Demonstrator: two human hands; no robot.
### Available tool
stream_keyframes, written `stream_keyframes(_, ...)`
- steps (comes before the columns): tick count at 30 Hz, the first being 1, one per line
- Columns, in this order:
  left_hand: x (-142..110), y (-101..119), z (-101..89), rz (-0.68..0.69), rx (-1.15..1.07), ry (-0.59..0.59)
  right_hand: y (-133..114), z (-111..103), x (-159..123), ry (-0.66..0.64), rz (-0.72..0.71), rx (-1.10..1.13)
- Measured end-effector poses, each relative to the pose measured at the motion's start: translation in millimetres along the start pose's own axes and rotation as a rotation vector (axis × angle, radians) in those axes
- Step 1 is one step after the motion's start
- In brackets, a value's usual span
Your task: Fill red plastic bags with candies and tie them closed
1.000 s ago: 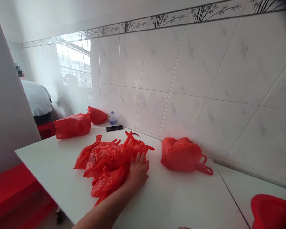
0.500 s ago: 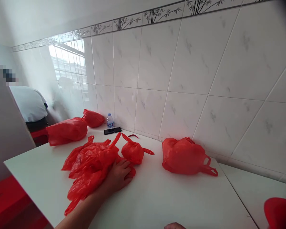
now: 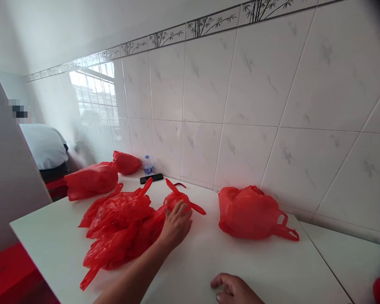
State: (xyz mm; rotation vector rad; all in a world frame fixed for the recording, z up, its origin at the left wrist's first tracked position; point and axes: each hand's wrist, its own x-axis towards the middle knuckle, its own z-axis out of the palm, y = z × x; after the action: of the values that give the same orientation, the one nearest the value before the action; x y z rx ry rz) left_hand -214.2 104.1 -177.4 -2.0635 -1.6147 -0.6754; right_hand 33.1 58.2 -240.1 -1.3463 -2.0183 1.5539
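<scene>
My left hand (image 3: 176, 224) reaches over the front of a small, tied red plastic bag (image 3: 181, 197), its fingers bent and closed on the bag. Two loop handles of that bag stick out beyond my fingers. Just to its left lies a crumpled heap of red plastic bags (image 3: 120, 219), partly behind my forearm. My right hand (image 3: 236, 290) is at the bottom edge, fingers half curled and apart, with nothing seen in it. A larger, filled red plastic bag (image 3: 250, 213) rests to the right, near the wall.
Two more filled red bags, one long (image 3: 93, 180) and one smaller (image 3: 126, 163), lie at the far left. A water bottle (image 3: 147, 165) and a black phone (image 3: 151, 178) are by the tiled wall. A person in a white top (image 3: 42, 145) is beyond the white table (image 3: 44, 236).
My left hand has moved right and away from me, from the heap onto the small tied bag. More of my right hand has come into view at the bottom.
</scene>
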Motion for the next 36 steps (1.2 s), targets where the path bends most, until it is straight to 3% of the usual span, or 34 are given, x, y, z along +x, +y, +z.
stream_keyframes(5,32.1,-8.5,27.2,-0.027,0.024,-0.283,-19.6,-2.7,21.1,-0.090,0.005,0.112)
stream_keyframes(10,25.1,-42.4,33.8,-0.201,0.081,-0.347,-22.8,-9.5,16.5,-0.063,-0.086,0.211)
stream_keyframes(16,19.8,-62.9,16.3,-0.345,0.128,-0.431,-31.5,-14.0,8.4,-0.048,-0.092,0.238)
stream_keyframes(19,17.0,-49.4,-3.8,-0.397,0.072,-0.478,-26.3,-11.6,10.7,-0.024,-0.090,0.293)
stream_keyframes(22,12.0,-18.5,-26.0,-0.370,0.013,-0.503,-18.2,-4.3,22.1,0.006,-0.062,0.320)
stream_keyframes(24,10.4,7.8,-34.2,-0.333,0.048,-0.470,-14.2,-1.2,32.8,0.201,-0.146,0.217)
stream_keyframes(26,12.0,34.4,-32.1,-0.280,0.071,-0.387,-11.5,-4.5,41.6,0.569,-0.342,-0.001)
stream_keyframes(29,21.9,70.8,-9.7,-0.173,-0.019,-0.242,-6.5,-25.5,44.5,1.109,-0.554,-0.307)
stream_keyframes(32,39.6,106.1,24.2,-0.125,-0.252,-0.166,3.9,-59.5,36.6,1.450,-0.501,-0.420)
stream_keyframes(36,62.5,153.9,62.6,-0.131,-0.454,-0.043,27.3,-99.4,26.9,1.656,-0.340,-0.338)
